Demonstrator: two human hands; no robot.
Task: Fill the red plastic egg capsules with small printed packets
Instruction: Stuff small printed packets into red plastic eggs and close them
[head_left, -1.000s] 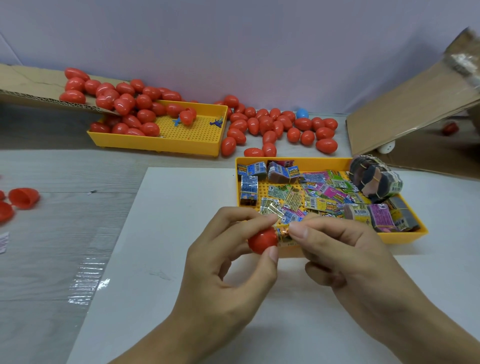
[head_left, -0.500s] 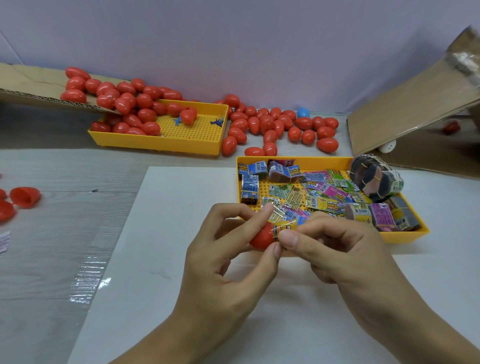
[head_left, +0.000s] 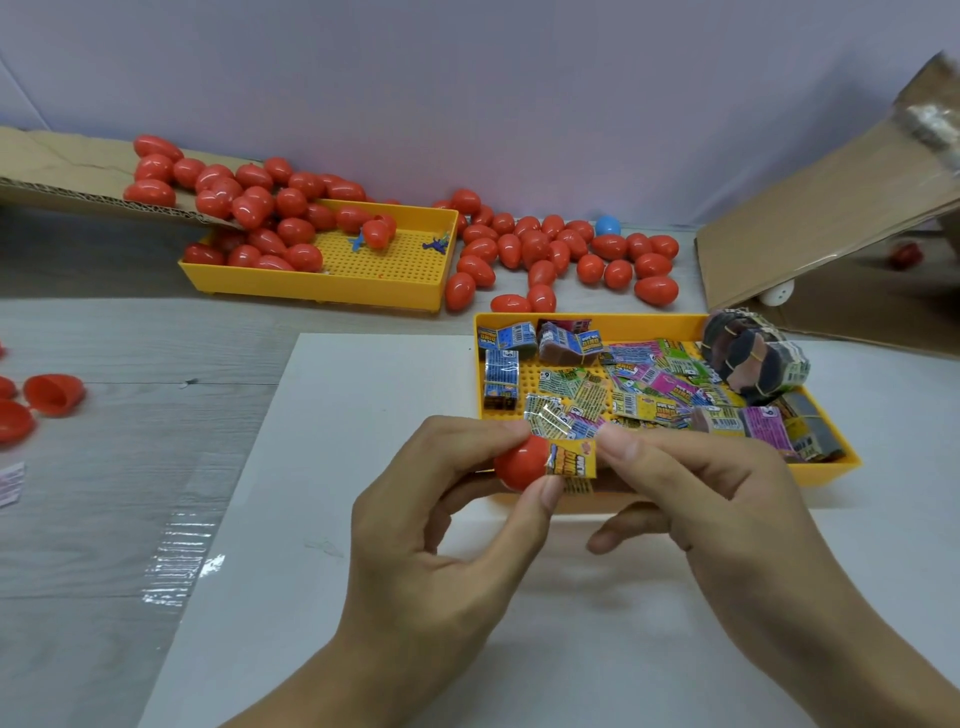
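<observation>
Left hand and right hand met above the sheet, capsule half between them at left, packet touching it at right. Packet tray lay just behind the hands, on the sheet, loose packets in it. Second tray further back left, capsules in it. More capsules on the table between the trays. Open halves far left.

Red egg capsule half held sideways, yellow printed packet at its mouth
</observation>
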